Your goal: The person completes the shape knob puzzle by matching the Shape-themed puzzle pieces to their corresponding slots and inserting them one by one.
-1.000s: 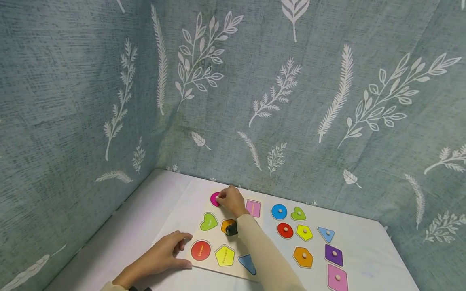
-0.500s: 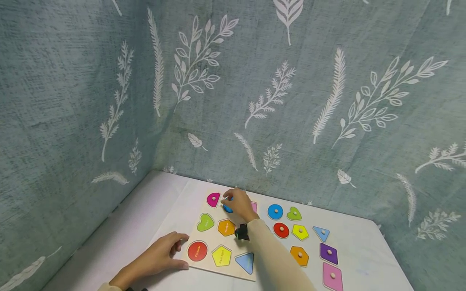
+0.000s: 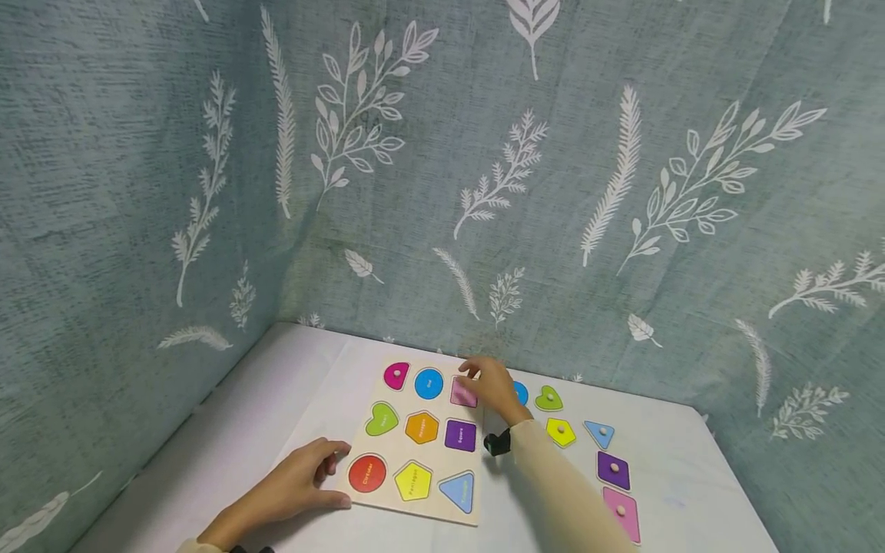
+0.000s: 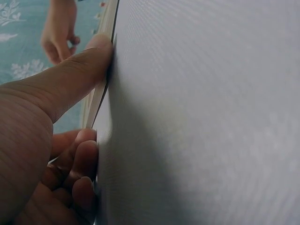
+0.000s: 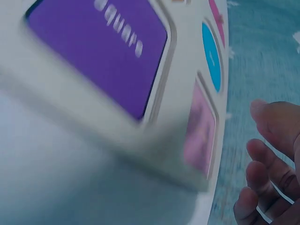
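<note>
A wooden shape puzzle board [image 3: 394, 452] lies on the white table with colored, labelled recesses. At its near-left corner, my left hand [image 3: 297, 480] holds the board, with the thumb [image 4: 79, 70] against one edge and the fingers curled along the other. A magenta semicircle piece [image 3: 392, 379] with a knob sits in the far-left recess. My right hand [image 3: 492, 390] hovers over the far-right corner, partly covering the pink recess [image 3: 462, 393]. Its fingers [image 5: 262, 173] are loosely bent and hold nothing. Beside it shows the purple square recess [image 5: 108, 51].
Several knobbed pieces lie right of the board: a green heart [image 3: 549, 399], a yellow pentagon [image 3: 557, 435], a blue triangle [image 3: 598, 434], a purple square [image 3: 608, 475] and a pink rectangle [image 3: 625, 522]. A blue round piece [image 3: 520, 393] is partly hidden by the right hand. Patterned cloth [image 3: 415, 192] walls the table.
My right hand has let go of the magenta semicircle, leaving it in its recess, and has moved right across the board's far side. The left hand has stayed at the corner.
</note>
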Motion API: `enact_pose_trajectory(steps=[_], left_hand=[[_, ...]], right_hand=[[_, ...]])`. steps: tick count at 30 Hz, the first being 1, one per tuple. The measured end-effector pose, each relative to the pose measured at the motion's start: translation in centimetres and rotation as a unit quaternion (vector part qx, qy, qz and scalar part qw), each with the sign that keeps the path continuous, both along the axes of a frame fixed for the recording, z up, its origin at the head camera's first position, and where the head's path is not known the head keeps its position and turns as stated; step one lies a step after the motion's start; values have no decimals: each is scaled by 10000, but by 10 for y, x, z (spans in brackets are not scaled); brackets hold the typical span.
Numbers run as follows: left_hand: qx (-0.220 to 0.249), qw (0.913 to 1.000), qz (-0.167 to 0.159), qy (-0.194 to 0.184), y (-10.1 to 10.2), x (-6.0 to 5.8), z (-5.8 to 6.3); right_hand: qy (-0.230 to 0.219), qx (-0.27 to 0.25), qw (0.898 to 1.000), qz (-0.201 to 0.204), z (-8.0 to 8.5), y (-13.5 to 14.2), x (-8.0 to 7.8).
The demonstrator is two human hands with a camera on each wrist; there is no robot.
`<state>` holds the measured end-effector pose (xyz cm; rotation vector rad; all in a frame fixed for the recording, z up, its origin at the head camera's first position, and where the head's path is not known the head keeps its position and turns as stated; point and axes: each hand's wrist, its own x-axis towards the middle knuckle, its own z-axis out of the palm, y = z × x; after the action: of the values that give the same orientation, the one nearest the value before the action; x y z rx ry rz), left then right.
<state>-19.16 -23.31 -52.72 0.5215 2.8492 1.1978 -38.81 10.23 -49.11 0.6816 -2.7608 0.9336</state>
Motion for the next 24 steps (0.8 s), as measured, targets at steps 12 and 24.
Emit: enact_pose_trajectory(steps=[12, 24], left_hand=[[-34, 10000, 3, -18, 0, -1, -3], [-41, 10000, -69, 19, 1, -4, -2]], right_hand=[[-59, 114, 9996, -269, 4, 57, 4], [-124, 82, 9986, -515, 2, 89, 8]])
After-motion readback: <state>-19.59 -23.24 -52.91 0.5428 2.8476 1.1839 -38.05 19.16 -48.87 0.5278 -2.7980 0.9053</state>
